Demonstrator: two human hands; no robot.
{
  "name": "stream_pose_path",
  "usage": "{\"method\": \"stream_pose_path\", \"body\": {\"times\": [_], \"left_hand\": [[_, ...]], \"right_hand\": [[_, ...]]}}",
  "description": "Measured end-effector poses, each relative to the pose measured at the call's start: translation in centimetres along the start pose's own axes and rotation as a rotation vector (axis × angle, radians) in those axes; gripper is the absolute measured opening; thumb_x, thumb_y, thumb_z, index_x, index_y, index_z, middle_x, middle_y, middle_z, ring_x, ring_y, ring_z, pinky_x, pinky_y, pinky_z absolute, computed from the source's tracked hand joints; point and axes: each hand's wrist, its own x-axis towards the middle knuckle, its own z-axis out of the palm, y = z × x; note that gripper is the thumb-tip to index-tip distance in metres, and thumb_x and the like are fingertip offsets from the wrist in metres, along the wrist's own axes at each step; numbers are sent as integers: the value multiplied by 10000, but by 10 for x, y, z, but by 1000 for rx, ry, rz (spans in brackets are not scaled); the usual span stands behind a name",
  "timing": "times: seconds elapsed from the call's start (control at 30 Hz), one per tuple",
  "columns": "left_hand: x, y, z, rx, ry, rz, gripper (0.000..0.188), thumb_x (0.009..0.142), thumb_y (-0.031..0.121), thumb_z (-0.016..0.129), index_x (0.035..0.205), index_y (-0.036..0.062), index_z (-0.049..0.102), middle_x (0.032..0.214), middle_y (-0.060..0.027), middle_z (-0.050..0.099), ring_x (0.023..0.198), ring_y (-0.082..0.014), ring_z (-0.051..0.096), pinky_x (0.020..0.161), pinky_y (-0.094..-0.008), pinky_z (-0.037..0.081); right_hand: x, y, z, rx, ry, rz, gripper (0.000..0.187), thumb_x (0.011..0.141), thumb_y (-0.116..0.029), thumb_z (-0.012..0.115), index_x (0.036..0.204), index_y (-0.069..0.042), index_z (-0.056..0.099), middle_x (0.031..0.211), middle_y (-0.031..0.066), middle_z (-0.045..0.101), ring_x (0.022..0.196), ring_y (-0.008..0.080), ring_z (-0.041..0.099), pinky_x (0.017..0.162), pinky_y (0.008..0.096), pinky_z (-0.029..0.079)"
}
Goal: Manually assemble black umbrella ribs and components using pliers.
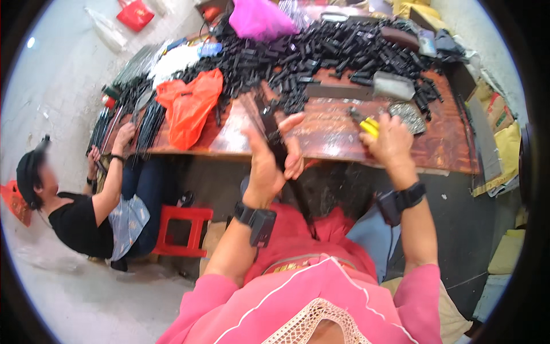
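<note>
My left hand [266, 163] is closed around a long black rod-like piece [277, 143], with its thumb and some fingers partly extended. The piece's upper end reaches over the table edge and looks blurred; its lower end slants down toward my lap. Its exact kind is unclear. At the right, my right hand [391, 143] grips pliers with yellow handles [369, 125], held low over the table, their dark jaws toward the far left. Just beyond that hand lies a shallow heap of small metal parts [408, 116].
The reddish wooden table [332, 137] carries a large pile of black parts [321, 51]. An orange bag [189, 106] hangs over its front edge. A clear plastic box [394, 86] stands at right. A co-worker [86, 212] handles thin rods at left, near a red stool [182, 231].
</note>
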Motion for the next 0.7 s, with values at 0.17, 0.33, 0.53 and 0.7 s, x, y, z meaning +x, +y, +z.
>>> {"method": "stream_pose_path", "body": {"times": [0.17,0.33,0.53,0.7], "left_hand": [[-25,11,3,138,122,67,417,964,192,575,1328,6,491,530,22,389,393,-75,359,404,-263,331],[-14,57,14,301,220,192,378,978,281,575,1194,-27,540,525,26,384,382,-86,368,371,-263,344],[-15,166,-6,273,192,387,407,1019,389,464,1205,61,617,535,74,311,377,-28,295,351,-228,300],[-80,286,-49,323,-20,512,429,1038,311,440,1321,-3,508,576,58,328,395,-36,319,359,-216,338]], "right_hand": [[-72,-20,-22,597,119,-525,152,789,-202,664,829,-56,662,694,160,601,644,344,599,608,437,490],[-154,-13,21,1024,-881,-647,259,880,-283,604,932,-56,718,831,159,700,778,340,680,683,405,524],[-208,15,99,903,-1045,-584,401,957,-357,504,1203,-69,636,1142,186,653,1058,353,614,913,413,472],[-211,3,101,806,-1265,-501,634,957,-520,468,1425,-94,439,1380,222,506,1325,338,441,1094,384,347]]}}
